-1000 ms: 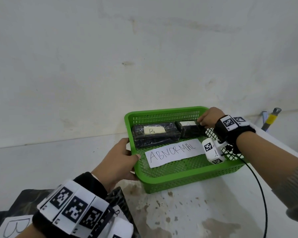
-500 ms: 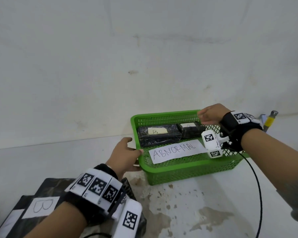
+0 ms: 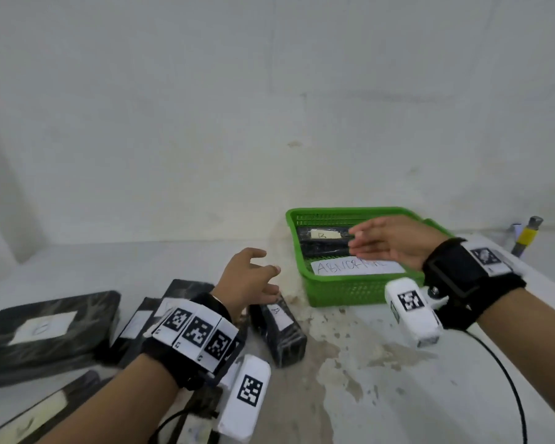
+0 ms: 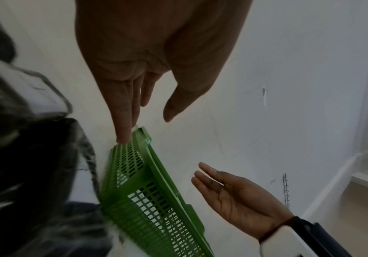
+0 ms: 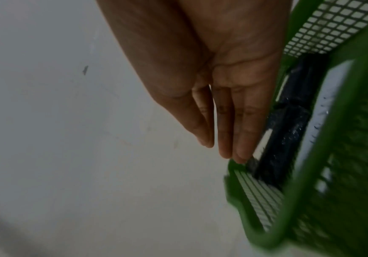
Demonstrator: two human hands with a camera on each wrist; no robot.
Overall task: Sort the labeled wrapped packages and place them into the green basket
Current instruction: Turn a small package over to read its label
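Presently both hands are empty: the left hand (image 3: 249, 278), fingers loosely spread, hangs above the loose wrapped packages (image 3: 277, 328) on the white table (image 3: 382, 379); the right hand (image 3: 388, 241), fingers straight, hovers over the green basket (image 3: 343, 291). Inside the basket lie a black package labelled B (image 3: 322, 240) and an "ABNORMAL" paper sign (image 3: 353, 267).

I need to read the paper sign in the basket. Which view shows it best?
The head view: the sign lies face up on the floor of the basket, and "ABNORMAL" is legible though the right hand covers part. The right wrist view shows only a blurred white strip; the left wrist view only white patches through the mesh.
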